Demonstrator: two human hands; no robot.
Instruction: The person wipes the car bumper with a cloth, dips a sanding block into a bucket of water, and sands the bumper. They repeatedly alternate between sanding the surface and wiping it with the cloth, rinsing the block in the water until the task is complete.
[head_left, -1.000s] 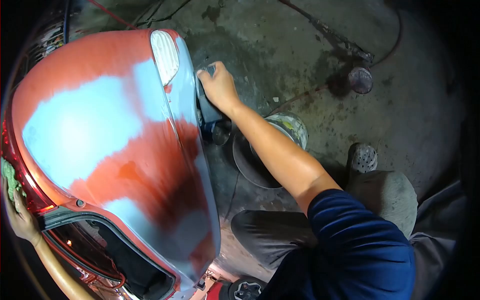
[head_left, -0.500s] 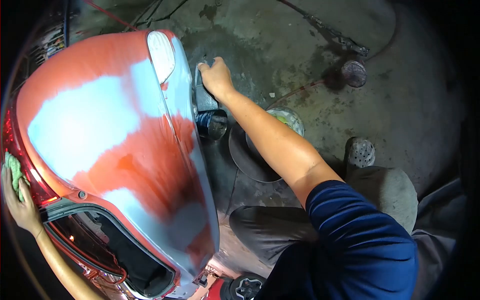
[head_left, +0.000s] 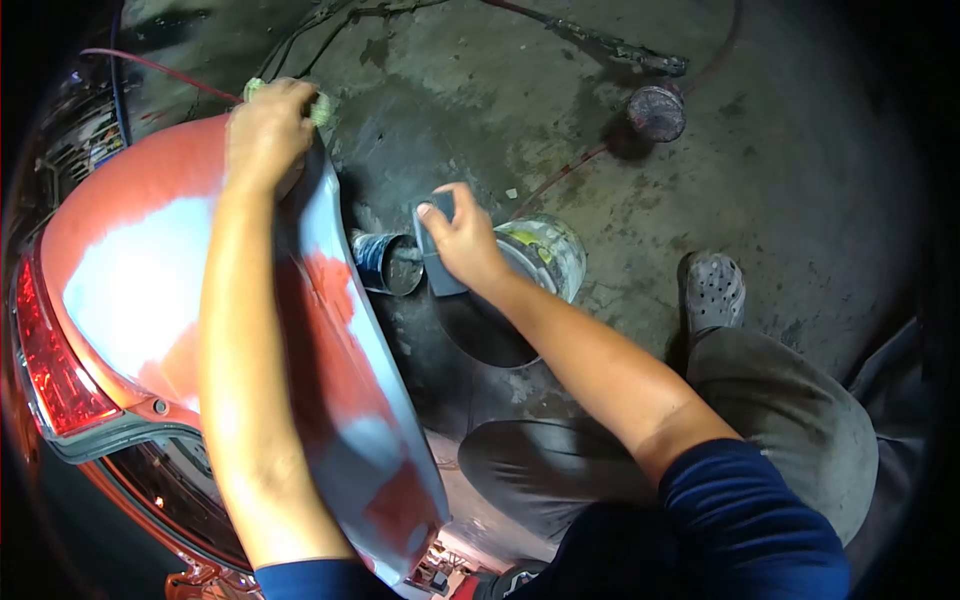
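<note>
An orange-red car panel (head_left: 150, 175) with pale blue-grey patches spans the left half of the head view. At its far upper edge, my left hand (head_left: 268, 130) presses a light green cloth (head_left: 321, 108) against the bodywork. My right hand (head_left: 462, 240) grips a dark grey block (head_left: 440, 262), held in the air to the right of the panel. Close by the block is a blue-labelled can (head_left: 372, 262). A red tail light (head_left: 55, 355) shows at the far left.
Behind my right hand stands a bucket (head_left: 565, 255) with yellow-green marks, beside a dark round pan (head_left: 485, 340). A small round container (head_left: 657, 112), hoses (head_left: 345, 15) and a red line lie on the concrete floor. My clog (head_left: 715, 285) rests at right.
My left hand has moved with the cloth from the tail light to the panel's far edge. My right hand has come back toward me and right with the block. The view has shifted.
</note>
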